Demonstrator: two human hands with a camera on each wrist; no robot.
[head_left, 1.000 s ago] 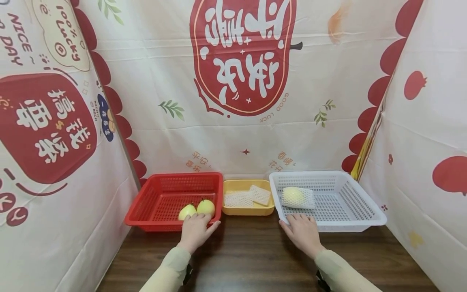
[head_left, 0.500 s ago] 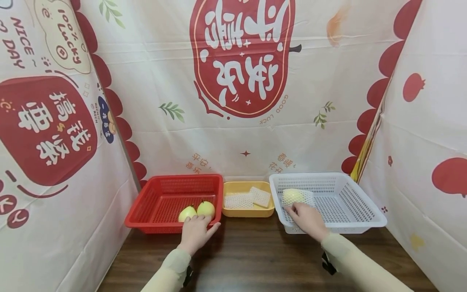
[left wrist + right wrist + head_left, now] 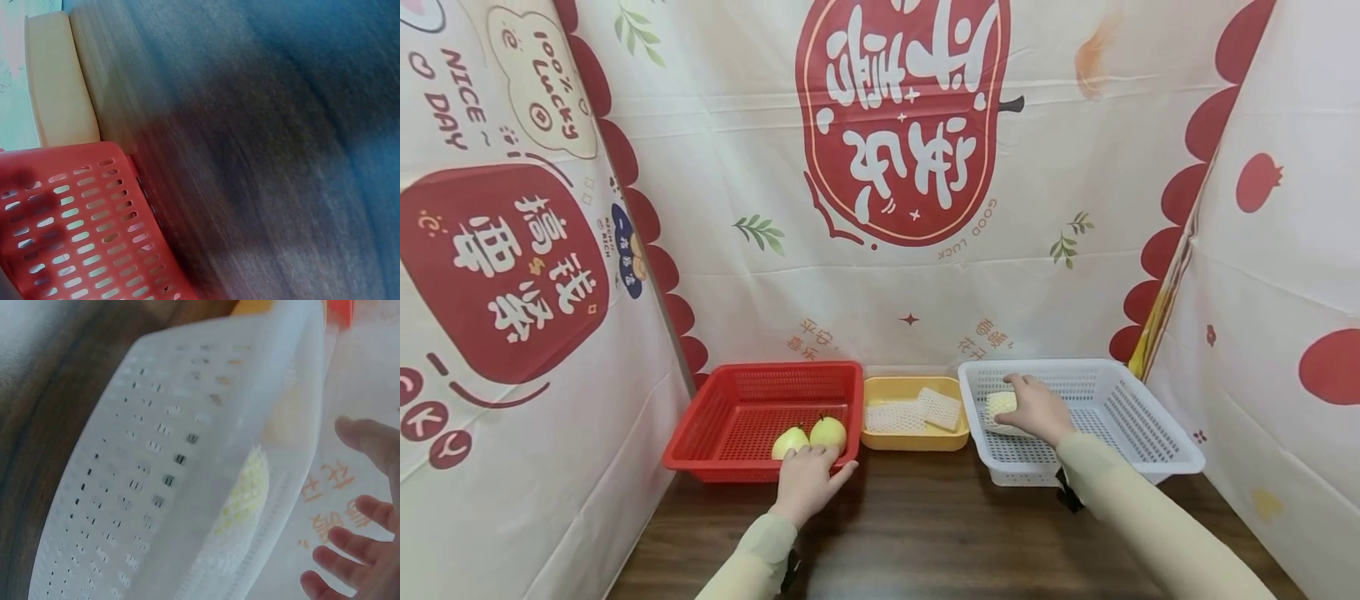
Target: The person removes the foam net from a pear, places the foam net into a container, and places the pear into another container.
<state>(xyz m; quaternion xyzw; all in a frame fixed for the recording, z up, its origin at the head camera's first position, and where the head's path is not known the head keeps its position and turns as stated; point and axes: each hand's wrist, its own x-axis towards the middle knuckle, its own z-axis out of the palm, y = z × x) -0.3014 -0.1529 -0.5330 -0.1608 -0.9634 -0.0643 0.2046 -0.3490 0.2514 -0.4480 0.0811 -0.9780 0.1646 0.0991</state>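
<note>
My left hand (image 3: 807, 483) rests over the front rim of the red basket (image 3: 681, 454), fingers loosely bent. Just beyond its fingertips lie two yellow-green pears (image 3: 789, 442) inside the basket; the left wrist view catches only the basket's slotted wall (image 3: 87, 237). Above the left part of the white basket (image 3: 1172, 454) is my right hand (image 3: 1043, 410), thumb and fingers spread. Below it lies a pear in a white foam net (image 3: 1000, 407), partly covered by the hand in the head view. The right wrist view has the fingers (image 3: 356, 544) apart from this netted pear (image 3: 247, 494).
Between the two baskets stands a small yellow tray (image 3: 917, 443) with several white foam nets (image 3: 897, 417) in it. All three containers stand on a dark wooden table (image 3: 917, 533). Printed cloth (image 3: 880, 308) hangs behind and along both sides.
My right hand has left the white basket's front rim and moved forward over the netted pear, its fingers spreading. The left hand has stayed at the red basket's rim.
</note>
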